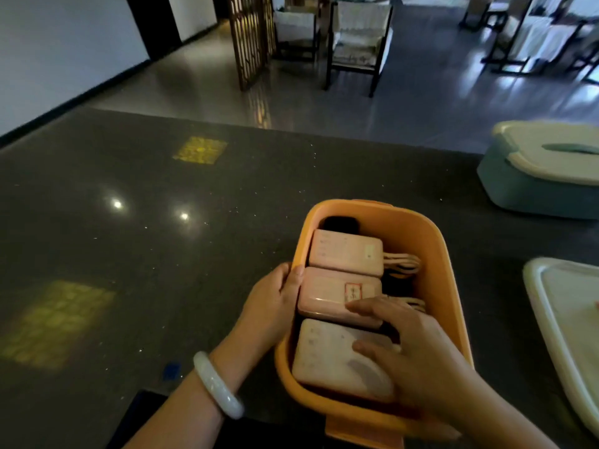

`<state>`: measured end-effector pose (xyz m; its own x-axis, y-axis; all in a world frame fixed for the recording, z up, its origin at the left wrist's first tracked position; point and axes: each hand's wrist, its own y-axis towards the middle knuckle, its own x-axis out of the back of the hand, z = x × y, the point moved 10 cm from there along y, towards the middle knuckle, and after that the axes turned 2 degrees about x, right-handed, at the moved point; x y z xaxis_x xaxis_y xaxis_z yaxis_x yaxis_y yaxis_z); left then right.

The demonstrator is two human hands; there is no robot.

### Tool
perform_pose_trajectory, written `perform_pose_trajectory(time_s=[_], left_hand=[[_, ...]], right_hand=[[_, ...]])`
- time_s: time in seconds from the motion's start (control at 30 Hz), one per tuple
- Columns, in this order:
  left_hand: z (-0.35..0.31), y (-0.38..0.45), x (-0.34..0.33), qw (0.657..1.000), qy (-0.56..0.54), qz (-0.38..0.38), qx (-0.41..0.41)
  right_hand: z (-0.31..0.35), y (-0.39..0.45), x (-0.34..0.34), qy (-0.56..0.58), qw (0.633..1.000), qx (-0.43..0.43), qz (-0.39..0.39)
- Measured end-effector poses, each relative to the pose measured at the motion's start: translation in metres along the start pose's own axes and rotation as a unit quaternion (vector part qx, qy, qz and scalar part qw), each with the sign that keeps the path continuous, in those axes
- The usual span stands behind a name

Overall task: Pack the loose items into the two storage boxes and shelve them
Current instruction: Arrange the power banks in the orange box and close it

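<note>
On the far left, a dark shiny counter (136, 254) fills most of the view, with two small bright light spots and yellow patches of light on it. A bit to the right, the left hand (275, 303) comes in from the bottom, with a white bangle (215, 385) around its wrist. This hand grasps the left wall of the orange box (431, 254), with the thumb hooked over the rim and the other fingers on the outside. The orange box sits on the counter near the front edge, and it has no lid on. Inside it are three pale pink packs in a row. The far pink pack (345, 252) and the middle pink pack (330, 296) each have thin cords sticking out on their right side. The near pink pack (327, 354) is the closest one. Something black lies at the far end of the box, but it is too dark to tell what it is. The right hand (418, 358) rests flat on top of the packs with its fingers spread loose, not gripping anything. Its fingers touch the middle and near packs. To the right, near the edge, a white lid (564, 319) lies on the counter. Farther back on the right sits a blue-green box (518, 186) with a white lid on it, well apart from the orange box.
</note>
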<state>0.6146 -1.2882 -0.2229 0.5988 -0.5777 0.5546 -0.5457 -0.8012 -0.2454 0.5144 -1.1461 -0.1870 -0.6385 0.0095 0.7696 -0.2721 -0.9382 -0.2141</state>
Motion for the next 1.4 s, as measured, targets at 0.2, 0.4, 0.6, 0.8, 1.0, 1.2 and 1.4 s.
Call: perform_pose_trajectory(time_s=[0.2,0.4,0.6,0.8,1.0,1.2,1.4], left_hand=[[-0.002,-0.016,0.043,0.989,0.112,-0.08,-0.049],[0.037,-0.057,0.136,0.926,0.302,-0.227,0.006],[0.087,-0.117,0.188,0.859,0.418,-0.266,0.128],[0.162,-0.241,0.227,0.806,0.411,-0.303,0.3],[0.218,-0.361,0.24,0.761,0.378,-0.327,0.414],[0.275,-0.473,0.258,0.726,0.338,-0.366,0.474],[0.345,-0.595,0.273,0.695,0.258,-0.406,0.535]], right_hand=[[0.067,0.048,0.027,-0.181,0.979,0.091,-0.014],[0.166,0.103,-0.027,-0.17,0.947,0.259,0.09],[0.225,0.126,-0.118,-0.222,0.891,0.356,0.172],[0.316,0.078,-0.225,-0.289,0.802,0.467,0.236],[0.389,-0.003,-0.305,-0.323,0.74,0.535,0.249],[0.456,-0.092,-0.385,-0.345,0.687,0.585,0.259],[0.521,-0.181,-0.474,-0.346,0.643,0.62,0.287]])
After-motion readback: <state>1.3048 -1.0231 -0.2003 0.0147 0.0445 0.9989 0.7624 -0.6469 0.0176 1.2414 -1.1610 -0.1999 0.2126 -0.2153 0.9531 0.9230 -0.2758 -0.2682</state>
